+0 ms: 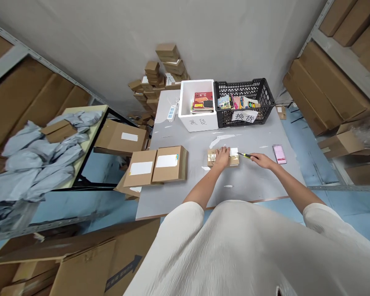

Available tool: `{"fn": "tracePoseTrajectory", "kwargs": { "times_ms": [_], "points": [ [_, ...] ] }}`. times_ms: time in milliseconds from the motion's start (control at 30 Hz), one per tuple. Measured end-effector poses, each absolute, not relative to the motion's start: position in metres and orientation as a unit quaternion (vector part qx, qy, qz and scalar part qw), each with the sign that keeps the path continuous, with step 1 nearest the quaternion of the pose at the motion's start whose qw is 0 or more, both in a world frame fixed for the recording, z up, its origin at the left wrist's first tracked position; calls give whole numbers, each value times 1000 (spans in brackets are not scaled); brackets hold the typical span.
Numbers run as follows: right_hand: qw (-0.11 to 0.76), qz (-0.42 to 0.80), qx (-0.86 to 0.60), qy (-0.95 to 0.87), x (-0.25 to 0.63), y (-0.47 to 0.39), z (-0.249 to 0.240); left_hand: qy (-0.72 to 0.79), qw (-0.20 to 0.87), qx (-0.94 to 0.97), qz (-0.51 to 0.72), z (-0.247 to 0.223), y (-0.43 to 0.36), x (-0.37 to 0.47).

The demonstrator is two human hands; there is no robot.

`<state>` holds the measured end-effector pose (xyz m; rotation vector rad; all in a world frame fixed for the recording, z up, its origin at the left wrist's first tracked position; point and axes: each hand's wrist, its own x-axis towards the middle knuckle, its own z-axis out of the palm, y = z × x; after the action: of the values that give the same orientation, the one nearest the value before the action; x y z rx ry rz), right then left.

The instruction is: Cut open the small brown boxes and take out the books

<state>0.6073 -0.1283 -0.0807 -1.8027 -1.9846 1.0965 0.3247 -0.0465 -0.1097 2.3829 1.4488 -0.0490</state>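
Note:
A small cardboard parcel [234, 160] with shiny tape and a white label lies on the grey table [172, 205]. On top of it rests my left hand [223, 156], its fingers stretched out and pressing it down. My right hand [262, 160] is closed round a yellow-and-black box cutter [247, 156]. The cutter's tip points left and reaches the parcel's right end, beside the white label; I cannot tell whether it cuts in. A phone [279, 154] with a lit pink screen lies to the right of my right hand.
Behind the parcel stand a white foam box [198, 122] and a black plastic crate [245, 116], both with books inside. Labelled cartons [170, 172] sit at the table's left. A power strip [172, 113] lies near the back. Grey mailer bags [33, 160] cover a left-hand table.

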Motion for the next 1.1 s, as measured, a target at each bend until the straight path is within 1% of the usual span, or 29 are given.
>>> {"fn": "tracePoseTrajectory", "kwargs": {
  "times_ms": [133,200,300,533,800,1100],
  "points": [
    [36,250,-605,-755,602,-132,-86,504,182,844,-32,-114,-39,327],
    [18,218,-615,-758,599,-133,-90,505,184,843,-35,-115,-36,327],
    [17,206,-623,-754,599,-132,-96,498,178,848,-35,-117,-35,326],
    [18,220,-620,-753,603,-127,-105,470,136,871,-31,-126,-43,324],
    [62,195,-649,-733,595,-135,-117,474,118,872,-22,-135,-46,323],
    [43,155,-649,-743,600,-133,-121,483,123,867,5,-143,-52,324]
  ]
}}
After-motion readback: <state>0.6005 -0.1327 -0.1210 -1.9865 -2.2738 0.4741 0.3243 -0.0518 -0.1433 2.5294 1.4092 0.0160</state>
